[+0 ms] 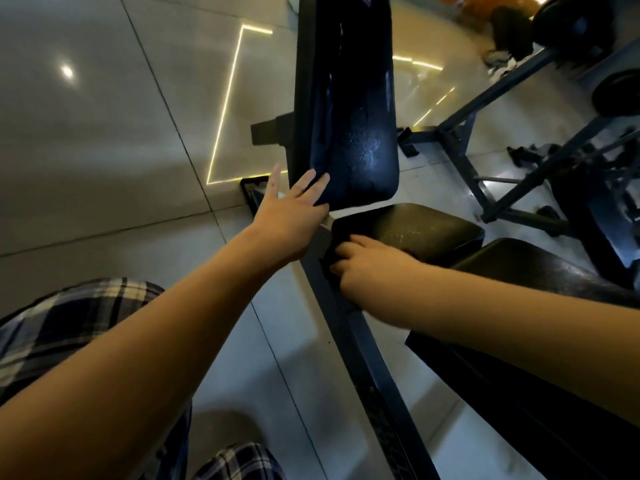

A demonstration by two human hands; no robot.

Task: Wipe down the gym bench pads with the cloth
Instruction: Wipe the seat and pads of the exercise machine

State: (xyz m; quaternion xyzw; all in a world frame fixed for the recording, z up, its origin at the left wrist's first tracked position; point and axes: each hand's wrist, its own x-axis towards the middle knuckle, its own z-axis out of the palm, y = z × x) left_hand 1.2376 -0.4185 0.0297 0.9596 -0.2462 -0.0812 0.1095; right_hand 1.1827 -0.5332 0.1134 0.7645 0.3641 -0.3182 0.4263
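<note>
Closest in, plaid legs (69, 327) filled the lower left corner, and both bare forearms reached forward from there over the glossy tiled floor (104, 133). The dark frame (363, 358) of the bench ran up the middle from the bottom edge. A dark near pad (519, 271) lay to its right, partly under the right forearm. Further on, the right hand (367, 261) sat at the near left corner of the seat pad (415, 226). Its fingers were curled down over a dark cloth (330, 249), which was bunched against the pad's side (so dark that its edges were hard to pick out). Just beyond, the left hand (291, 209) lay flat with its fingers straight and spread. The fingertips pressed on the lower left corner of the raised back pad (356, 116), and the thumb stuck out to the side, clear of it. That pad was blue-black, tilted away from the camera, and speckled with small bright spots near its lower end. A narrow gap separated it from the seat pad. Farthest off, to the right, stood a metal rack (485, 133) with round plates (571, 22) behind it.
</note>
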